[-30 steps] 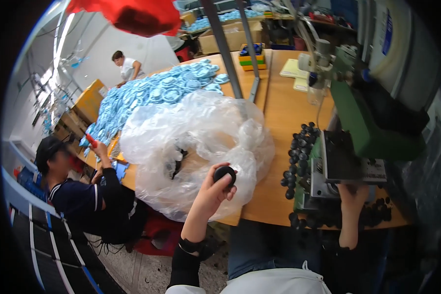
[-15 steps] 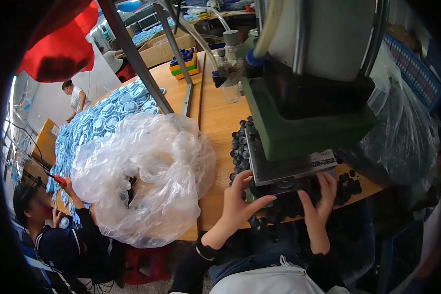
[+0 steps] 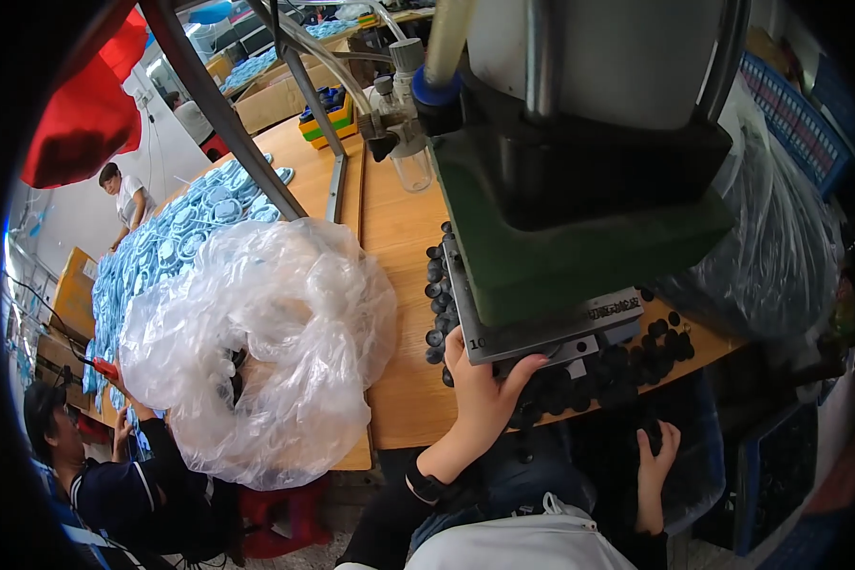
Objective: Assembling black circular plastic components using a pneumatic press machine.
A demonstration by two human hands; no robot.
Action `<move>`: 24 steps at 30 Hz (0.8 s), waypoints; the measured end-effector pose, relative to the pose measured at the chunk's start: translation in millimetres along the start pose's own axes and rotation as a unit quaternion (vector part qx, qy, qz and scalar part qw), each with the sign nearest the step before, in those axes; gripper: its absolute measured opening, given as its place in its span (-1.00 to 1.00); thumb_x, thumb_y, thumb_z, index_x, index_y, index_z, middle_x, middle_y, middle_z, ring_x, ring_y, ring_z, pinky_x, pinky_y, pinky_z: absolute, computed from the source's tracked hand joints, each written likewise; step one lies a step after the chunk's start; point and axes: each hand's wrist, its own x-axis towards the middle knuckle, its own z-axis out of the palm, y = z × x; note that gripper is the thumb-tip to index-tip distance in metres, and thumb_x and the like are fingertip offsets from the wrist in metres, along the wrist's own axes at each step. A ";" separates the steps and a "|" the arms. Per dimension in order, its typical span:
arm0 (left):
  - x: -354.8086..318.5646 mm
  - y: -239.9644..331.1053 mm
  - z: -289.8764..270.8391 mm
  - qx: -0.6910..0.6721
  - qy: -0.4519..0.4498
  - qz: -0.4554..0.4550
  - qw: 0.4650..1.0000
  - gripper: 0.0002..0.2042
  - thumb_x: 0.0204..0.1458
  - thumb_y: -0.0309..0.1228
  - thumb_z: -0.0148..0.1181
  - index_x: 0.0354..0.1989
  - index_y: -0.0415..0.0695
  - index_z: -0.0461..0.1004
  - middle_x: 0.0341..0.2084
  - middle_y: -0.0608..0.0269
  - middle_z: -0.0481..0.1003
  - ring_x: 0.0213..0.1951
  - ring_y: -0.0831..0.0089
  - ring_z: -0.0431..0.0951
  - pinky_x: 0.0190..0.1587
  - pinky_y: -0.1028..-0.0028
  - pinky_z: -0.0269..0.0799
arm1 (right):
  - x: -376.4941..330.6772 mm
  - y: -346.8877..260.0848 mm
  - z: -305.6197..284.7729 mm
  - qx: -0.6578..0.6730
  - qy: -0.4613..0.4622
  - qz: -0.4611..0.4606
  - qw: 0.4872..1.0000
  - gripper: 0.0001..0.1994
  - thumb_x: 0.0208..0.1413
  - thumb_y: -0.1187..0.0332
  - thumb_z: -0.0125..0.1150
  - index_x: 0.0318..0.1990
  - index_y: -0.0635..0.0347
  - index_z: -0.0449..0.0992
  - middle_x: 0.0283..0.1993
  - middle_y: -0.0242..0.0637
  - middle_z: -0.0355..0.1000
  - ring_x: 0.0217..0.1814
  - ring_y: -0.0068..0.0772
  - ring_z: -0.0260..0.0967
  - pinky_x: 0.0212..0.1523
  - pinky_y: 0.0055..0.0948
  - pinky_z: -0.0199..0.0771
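Head view: the left hand (image 3: 477, 397) is at the near left corner of a flat grey metal plate (image 3: 532, 344) under the dark green block (image 3: 589, 256) of a press. Its thumb and fingers are spread apart; the fingertips are partly hidden by the plate, so whether this grip holds a piece cannot be told. The right hand (image 3: 655, 465) is off the near edge of the brown wooden table (image 3: 408, 408), beside a plastic-lined container (image 3: 698, 461). Its fingers are bent; against the dark background, whether this grip is grasping anything cannot be told.

Small black round pieces (image 3: 434, 338) lie along the left side of the press, with more on its near side and to the right, close to the table edge. A crumpled clear plastic bag (image 3: 342, 318) rests left of the press. Farther left is a pile of light blue pieces (image 3: 176, 237). A dark-clothed co-worker (image 3: 114, 499) is at the left, near a red tool (image 3: 104, 368).
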 end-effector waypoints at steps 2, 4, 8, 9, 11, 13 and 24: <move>8.4 14.7 -0.4 0.068 -0.009 0.011 0.998 -0.64 -0.20 -0.18 0.39 -0.31 -0.15 0.49 -0.33 0.21 0.39 -0.14 0.15 0.28 -0.05 0.24 0.16 | -3.8 5.6 5.3 -0.022 -0.042 0.035 0.998 -0.59 -0.01 0.30 0.29 -0.05 0.35 0.39 0.01 -0.16 0.21 0.08 -0.18 0.22 0.12 -0.35 0.18; 11.3 28.3 -0.4 0.139 -0.016 0.025 0.990 -0.67 -0.21 -0.16 0.39 -0.36 -0.11 0.52 -0.36 0.25 0.40 -0.16 0.17 0.29 -0.08 0.24 0.16 | -2.0 15.7 6.1 -0.027 -0.077 0.056 0.995 -0.52 -0.05 0.22 0.33 -0.05 0.38 0.40 0.06 -0.07 0.22 0.11 -0.11 0.21 0.14 -0.30 0.18; 11.6 29.4 0.3 0.166 -0.041 0.007 0.985 -0.63 -0.22 -0.12 0.38 -0.28 -0.07 0.51 -0.32 0.23 0.40 -0.18 0.15 0.29 -0.10 0.23 0.15 | -6.5 33.7 15.0 -0.319 -0.206 0.037 0.924 -0.28 -0.14 0.10 0.37 0.12 0.39 0.29 0.16 0.10 0.21 0.19 0.05 0.16 0.17 -0.20 0.17; 11.3 28.8 -1.9 0.174 -0.045 0.018 0.984 -0.58 -0.23 -0.13 0.39 -0.22 -0.08 0.50 -0.28 0.21 0.40 -0.16 0.14 0.29 -0.07 0.22 0.15 | -2.0 24.2 16.5 -0.302 -0.191 0.017 0.934 -0.28 -0.12 0.12 0.36 0.14 0.38 0.26 0.14 0.09 0.23 0.19 0.04 0.17 0.16 -0.19 0.18; 10.3 28.0 -8.4 0.180 -0.036 0.067 0.981 -0.53 -0.24 -0.13 0.39 -0.15 -0.10 0.47 -0.21 0.18 0.38 -0.12 0.12 0.29 -0.02 0.20 0.14 | 13.1 -16.5 15.9 -0.199 -0.146 -0.049 0.968 -0.38 -0.05 0.23 0.32 0.14 0.36 0.28 0.10 0.07 0.29 0.16 0.02 0.21 0.14 -0.18 0.20; 6.0 29.5 -14.6 0.183 -0.041 0.110 0.976 -0.36 -0.28 -0.20 0.43 0.02 -0.17 0.36 -0.04 0.09 0.31 -0.05 0.07 0.31 0.05 0.19 0.19 | 37.6 -70.0 13.5 -0.073 -0.088 -0.140 0.984 -0.63 0.06 0.37 0.20 0.02 0.33 0.40 0.01 -0.01 0.35 0.06 -0.05 0.29 0.10 -0.28 0.24; -64.7 -33.3 -178.4 0.265 0.208 0.025 0.941 -0.74 -0.12 -0.48 0.32 -0.23 -0.24 0.48 -0.26 0.07 0.47 -0.18 0.13 0.48 -0.12 0.33 0.38 | 129.8 -113.0 112.9 -0.089 -0.155 -0.352 0.919 -0.66 -0.13 0.57 0.03 -0.10 0.35 0.42 -0.10 0.07 0.36 0.01 0.15 0.23 0.03 -0.11 0.23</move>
